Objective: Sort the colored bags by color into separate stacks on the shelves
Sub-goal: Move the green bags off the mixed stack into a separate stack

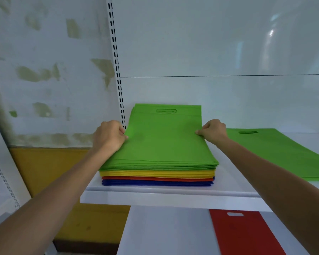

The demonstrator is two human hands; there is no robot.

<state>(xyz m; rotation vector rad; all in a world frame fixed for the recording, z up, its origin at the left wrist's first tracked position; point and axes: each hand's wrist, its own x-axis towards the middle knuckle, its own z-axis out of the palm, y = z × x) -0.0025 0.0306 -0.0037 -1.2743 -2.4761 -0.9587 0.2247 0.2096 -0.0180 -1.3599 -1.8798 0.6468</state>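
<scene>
Shelving stands before us: a white metal upper shelf (173,197) fixed to a slotted white upright (116,61), with a patchy, peeling wall (44,70) to the left and a white lower shelf (164,232) beneath. On the left part of the upper shelf, close to its front lip, lies the mixed stack of flat fabric bags (158,173): a thick green layer on top, then yellow, a thin red band, and dark blue at the bottom. Just to its right on the same shelf, apart from it, lie separate flat green bags (276,151), their handle slot towards the back; we cannot tell how many there are. A flat red fabric bag (243,234) lies on the lower shelf, below and to the right of the stack. The top green bag (164,140) of the mixed stack lies flat, its cut-out handle at the far end. Our left hand (109,137) has its fingers curled and pinches that bag's left edge; our right hand (213,130) pinches the right edge between thumb and bent fingers, so both are clamped on the green fabric at about mid-length
</scene>
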